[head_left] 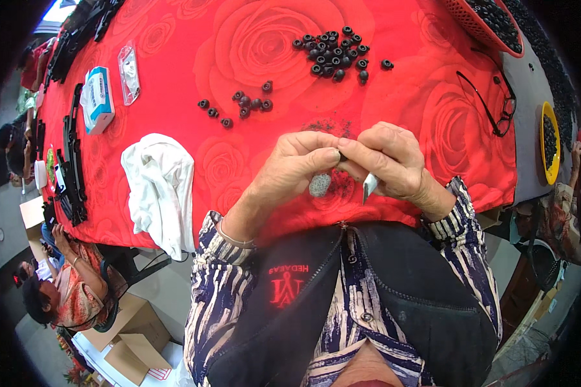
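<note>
My left hand (pixel 297 161) is closed, its thumb and forefinger pinching a small black part (pixel 342 155) that mostly hides behind the fingers. Against it, fingertip to fingertip, is my right hand (pixel 394 158), closed round a flat silver-white blade-like tool (pixel 370 185) whose end sticks out below the fingers. Under my left hand lies a grey speckled lump (pixel 319 185). Black crumbs (pixel 332 124) are scattered on the red cloth around both hands. Farther off sit a large cluster of round black parts (pixel 332 55) and a smaller, looser group (pixel 244 103).
A white cloth (pixel 158 187) lies left of my arm, with a blue-white box (pixel 98 100) beyond it. At the right are eyeglasses (pixel 500 109), a red basket (pixel 461 16) and a yellow tray (pixel 544 161), both with black parts. Another person (pixel 77 284) sits at the left.
</note>
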The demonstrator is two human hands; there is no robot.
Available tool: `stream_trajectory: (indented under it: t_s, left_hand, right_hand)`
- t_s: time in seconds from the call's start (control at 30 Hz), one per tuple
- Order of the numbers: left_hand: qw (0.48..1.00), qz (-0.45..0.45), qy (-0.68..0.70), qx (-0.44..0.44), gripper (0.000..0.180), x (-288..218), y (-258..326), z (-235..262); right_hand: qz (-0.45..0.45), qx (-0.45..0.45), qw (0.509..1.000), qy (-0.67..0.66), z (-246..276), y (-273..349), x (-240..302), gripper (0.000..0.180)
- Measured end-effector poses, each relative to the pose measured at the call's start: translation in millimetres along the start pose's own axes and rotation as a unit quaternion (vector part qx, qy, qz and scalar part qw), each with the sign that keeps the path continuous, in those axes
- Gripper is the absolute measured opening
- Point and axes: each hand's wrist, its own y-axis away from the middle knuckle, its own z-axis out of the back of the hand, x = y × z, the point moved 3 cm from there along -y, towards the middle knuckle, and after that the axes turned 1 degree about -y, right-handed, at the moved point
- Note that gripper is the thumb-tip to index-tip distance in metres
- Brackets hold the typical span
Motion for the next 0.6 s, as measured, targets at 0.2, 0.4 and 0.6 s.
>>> stream_trajectory:
  t_s: [0.2,0.4,0.6]
  left_hand:
    - [0.998,-0.034,0.047,-0.036,0.020,-6.1,3.1,-9.7]
    - [0.997,-0.058,-0.006,-0.054,0.018,-12.9,3.6,-7.6]
    - [0.990,-0.088,-0.068,-0.086,0.017,-12.4,3.1,-8.2]
  right_hand:
    - [-0.052,0.024,0.998,-0.009,2.0,4.9,-8.2,0.035]
    - [-0.313,0.084,0.936,-0.141,6.5,0.4,-19.6,0.025]
    - [-0.325,0.113,0.919,-0.193,2.6,5.5,-26.6,0.016]
